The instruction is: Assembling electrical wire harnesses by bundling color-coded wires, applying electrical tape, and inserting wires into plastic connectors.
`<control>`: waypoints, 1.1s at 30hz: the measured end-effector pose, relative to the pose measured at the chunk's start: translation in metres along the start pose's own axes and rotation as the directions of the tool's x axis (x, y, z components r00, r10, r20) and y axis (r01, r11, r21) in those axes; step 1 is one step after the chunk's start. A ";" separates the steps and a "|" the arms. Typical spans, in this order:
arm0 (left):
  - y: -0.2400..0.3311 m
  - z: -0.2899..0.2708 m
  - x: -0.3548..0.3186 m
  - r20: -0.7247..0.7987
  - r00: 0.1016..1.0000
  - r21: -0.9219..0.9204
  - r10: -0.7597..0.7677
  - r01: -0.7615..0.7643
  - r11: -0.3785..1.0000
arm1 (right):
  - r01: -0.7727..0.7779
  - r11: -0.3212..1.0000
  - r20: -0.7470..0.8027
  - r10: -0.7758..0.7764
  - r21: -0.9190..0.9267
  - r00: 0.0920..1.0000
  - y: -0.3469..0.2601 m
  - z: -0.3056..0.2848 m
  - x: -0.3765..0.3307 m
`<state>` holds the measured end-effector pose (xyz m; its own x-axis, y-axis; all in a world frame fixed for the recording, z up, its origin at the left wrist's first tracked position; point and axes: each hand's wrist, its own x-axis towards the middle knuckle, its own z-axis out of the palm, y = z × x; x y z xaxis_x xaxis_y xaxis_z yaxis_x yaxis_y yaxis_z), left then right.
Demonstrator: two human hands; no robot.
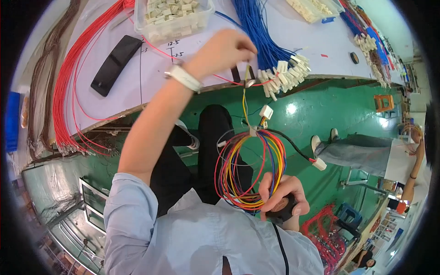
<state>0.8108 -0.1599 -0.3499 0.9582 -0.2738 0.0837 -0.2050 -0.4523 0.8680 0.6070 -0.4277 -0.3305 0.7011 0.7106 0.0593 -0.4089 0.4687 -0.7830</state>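
My left hand, a white band on its wrist, reaches over the table edge with its fingers pinched at the upper end of a thin yellow wire. That wire runs down past a small metal clip at the edge to a coiled wire harness of red, yellow, blue and orange strands. White connectors hang from its tied top, one on a black lead. Low at my right, my right hand is closed on the coil's bottom and a black tape roll.
Blue wires with white connectors hang over the table edge. A clear bin of white connectors, a black phone and a red wire bundle lie to the left. A person stands on the right, near blue stools.
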 end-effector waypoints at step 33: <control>-0.031 -0.012 -0.019 -0.111 0.993 0.056 -0.034 0.041 0.998 | 0.034 0.993 0.131 -0.048 0.109 0.990 0.013 -0.036 0.003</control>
<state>0.8012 -0.1307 -0.3721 0.9809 -0.1621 0.1079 -0.1769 -0.5102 0.8417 0.6247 -0.4378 -0.3629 0.6370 0.7501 0.1775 -0.4465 0.5468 -0.7082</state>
